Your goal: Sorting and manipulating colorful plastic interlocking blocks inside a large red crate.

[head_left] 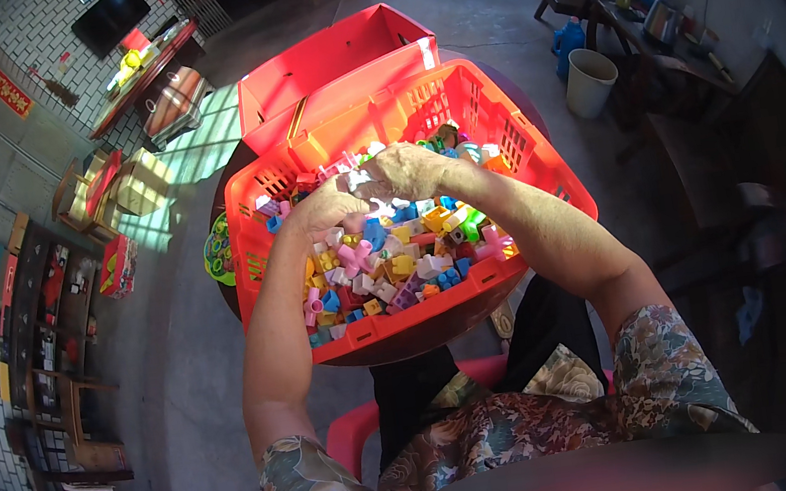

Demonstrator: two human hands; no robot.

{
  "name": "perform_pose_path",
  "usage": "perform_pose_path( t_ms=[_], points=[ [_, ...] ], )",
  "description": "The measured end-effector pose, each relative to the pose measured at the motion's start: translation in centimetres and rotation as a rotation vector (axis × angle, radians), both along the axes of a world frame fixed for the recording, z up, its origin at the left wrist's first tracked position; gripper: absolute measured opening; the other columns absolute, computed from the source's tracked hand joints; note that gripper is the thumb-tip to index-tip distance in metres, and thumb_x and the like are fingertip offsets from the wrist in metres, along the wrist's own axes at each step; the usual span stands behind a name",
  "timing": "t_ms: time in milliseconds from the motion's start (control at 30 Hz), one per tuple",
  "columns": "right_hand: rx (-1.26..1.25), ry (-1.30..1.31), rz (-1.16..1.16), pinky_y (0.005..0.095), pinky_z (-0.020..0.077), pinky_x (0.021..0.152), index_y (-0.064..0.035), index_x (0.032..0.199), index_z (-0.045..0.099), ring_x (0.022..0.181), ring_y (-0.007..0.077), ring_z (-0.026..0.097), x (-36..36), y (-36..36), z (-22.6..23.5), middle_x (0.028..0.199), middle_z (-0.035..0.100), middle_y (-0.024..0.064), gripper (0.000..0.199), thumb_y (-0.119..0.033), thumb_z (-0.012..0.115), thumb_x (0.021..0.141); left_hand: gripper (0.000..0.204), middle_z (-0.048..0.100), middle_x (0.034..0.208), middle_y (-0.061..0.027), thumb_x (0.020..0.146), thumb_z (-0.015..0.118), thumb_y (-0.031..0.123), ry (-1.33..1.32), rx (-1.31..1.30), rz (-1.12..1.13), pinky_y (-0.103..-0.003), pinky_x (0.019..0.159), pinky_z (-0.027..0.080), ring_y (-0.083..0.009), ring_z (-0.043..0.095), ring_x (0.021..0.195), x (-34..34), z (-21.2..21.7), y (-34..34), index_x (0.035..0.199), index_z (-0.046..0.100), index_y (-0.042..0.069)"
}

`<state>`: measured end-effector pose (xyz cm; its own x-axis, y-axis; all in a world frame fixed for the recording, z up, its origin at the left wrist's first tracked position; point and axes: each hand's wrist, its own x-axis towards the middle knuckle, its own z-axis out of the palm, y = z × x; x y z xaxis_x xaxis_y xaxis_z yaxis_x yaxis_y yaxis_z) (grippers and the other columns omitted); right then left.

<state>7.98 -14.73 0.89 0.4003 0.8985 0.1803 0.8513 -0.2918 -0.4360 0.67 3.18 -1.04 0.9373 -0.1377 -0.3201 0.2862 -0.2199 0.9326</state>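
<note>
A large red plastic basket (565, 183) holds a heap of toy building blocks (402, 266) in yellow, pink, white, blue, green and purple. Over the far middle of the heap my two hands come together. My left hand (328, 208) has its fingers curled inward, and my right hand (411, 173) reaches across from the right with bent fingers. Between the fingertips shows a small whitish toy block (359, 179), which both hands seem to grip. Strong sunlight and the fingers hide its exact shape.
Behind the basket stands a deeper red plastic crate (337, 64). Both rest on a dark round table (407, 346). A green basket (218, 250) sits by the left rim. A pale bin (591, 82) and dark wooden furniture stand right; shelves (52, 323) stand left.
</note>
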Motion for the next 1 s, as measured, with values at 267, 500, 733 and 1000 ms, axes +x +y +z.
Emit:
perform_pose_path(
  t_ms=[267,500,733,1000],
  points=[
    [-0.107,-0.427,0.049,0.0408,0.0479,0.070,-0.0080,0.081,0.065,0.081,0.0286,0.064,-2.0,0.0,1.3,0.080,0.065,0.0156,0.025,-0.028,0.049,0.084,0.023,0.056,0.067,-0.0027,0.074,0.064,0.000,0.089,0.167,-0.006,-0.023,0.043,0.038,-0.0098,0.049,0.049,0.5,-0.6,2.6,0.096,0.059,0.006],
    [0.170,-0.461,0.060,0.0417,0.0481,0.074,-0.0014,0.099,0.054,0.086,0.0325,0.061,2.0,-1.1,1.1,0.087,0.061,0.0194,0.029,-0.025,0.058,0.083,0.020,0.060,0.074,-0.0083,0.071,0.061,0.005,-0.231,0.568,0.215,-0.030,0.055,0.047,-0.0154,0.057,0.063,0.7,-0.3,5.5,0.090,0.058,0.000],
    [0.352,-0.005,-0.010,0.0412,0.0474,0.075,-0.0003,0.107,0.049,0.091,0.0351,0.059,0.9,0.1,-0.6,0.093,0.061,0.0204,0.031,-0.009,0.058,0.079,0.028,0.055,0.077,-0.0066,0.082,0.050,0.005,-0.317,0.359,0.296,-0.023,0.045,0.040,-0.0103,0.049,0.056,0.5,0.6,-0.5,0.110,0.046,0.000],
    [0.482,0.260,-0.088,0.0364,0.0492,0.075,-0.0025,0.103,0.058,0.086,0.0307,0.062,1.3,-0.6,0.9,0.089,0.062,0.0180,0.034,0.001,0.060,0.070,0.042,0.056,0.094,-0.0078,0.076,0.047,0.002,-0.438,0.208,0.303,-0.024,0.059,0.045,-0.0097,0.054,0.074,1.0,1.1,-0.6,0.118,0.047,0.000]
  ],
)
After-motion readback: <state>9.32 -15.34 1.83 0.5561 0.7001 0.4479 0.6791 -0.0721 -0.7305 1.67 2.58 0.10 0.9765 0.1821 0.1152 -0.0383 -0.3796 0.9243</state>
